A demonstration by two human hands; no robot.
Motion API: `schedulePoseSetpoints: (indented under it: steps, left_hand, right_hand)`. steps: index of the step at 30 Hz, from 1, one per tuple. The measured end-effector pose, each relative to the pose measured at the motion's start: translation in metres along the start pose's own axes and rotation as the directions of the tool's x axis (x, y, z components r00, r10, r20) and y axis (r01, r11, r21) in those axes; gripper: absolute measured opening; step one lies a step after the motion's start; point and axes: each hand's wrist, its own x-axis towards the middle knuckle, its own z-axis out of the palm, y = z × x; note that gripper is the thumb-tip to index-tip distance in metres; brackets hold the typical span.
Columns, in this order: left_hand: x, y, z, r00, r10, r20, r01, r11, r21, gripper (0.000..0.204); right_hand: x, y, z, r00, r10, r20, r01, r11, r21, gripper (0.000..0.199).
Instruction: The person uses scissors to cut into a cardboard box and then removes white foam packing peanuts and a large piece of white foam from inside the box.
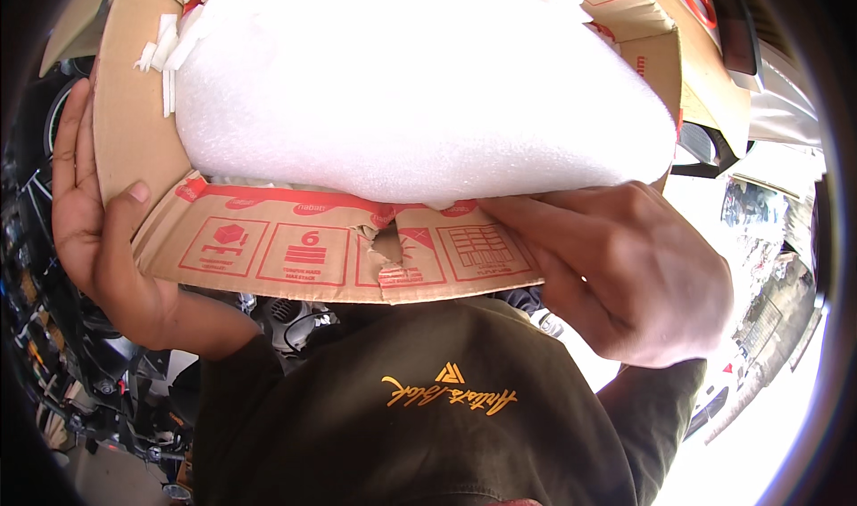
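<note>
An open cardboard box [134,140] sits right in front of me. A large bundle in white foam wrap [420,104] fills it, its middle washed out by glare. The box's near flap [303,242] is folded out toward me, printed in red and torn at a ragged hole. My left hand [103,229] grips the box's near left corner, fingers along the outer wall and thumb over the edge. At the flap's right end, my right hand [634,274] is closed on the cardboard, forefinger on top beside the foam wrap. Its other fingers are partly hidden.
White foam strips [165,46] stick up around the bundle along the box's left and far sides. A dark object [739,37] stands beyond the box at the right. Motorbike-like parts [98,372] lie below on the left. Strong light washes out the lower right.
</note>
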Motion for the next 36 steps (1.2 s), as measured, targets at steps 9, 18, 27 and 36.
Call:
schedulePoseSetpoints:
  steps: [9, 18, 27, 36]
  left_hand:
    - [0.004, -0.003, 0.0, 0.998, -0.007, 0.069, 0.01, 0.999, -0.054, 0.076]
    - [0.001, 0.002, 0.002, 0.999, -0.03, 0.036, 0.032, 0.998, -0.051, 0.076]
    - [0.004, 0.0, 0.006, 0.997, 0.006, 0.071, -0.002, 0.998, -0.056, 0.075]
    - [0.004, -0.01, -0.023, 0.996, -0.047, 0.082, 0.046, 0.999, 0.005, 0.077]
  right_hand:
    - [0.024, -0.002, 0.005, 0.943, 0.228, 0.243, -0.2, 0.971, -0.133, 0.07]
    - [-0.004, -0.01, 0.016, 0.977, -0.111, -0.183, 0.081, 0.983, -0.167, 0.066]
    - [0.031, 0.002, 0.04, 0.992, -0.122, -0.038, 0.115, 0.982, -0.149, 0.057]
    - [-0.021, -0.003, 0.029, 0.874, -0.248, -0.418, 0.105, 0.936, -0.336, 0.065]
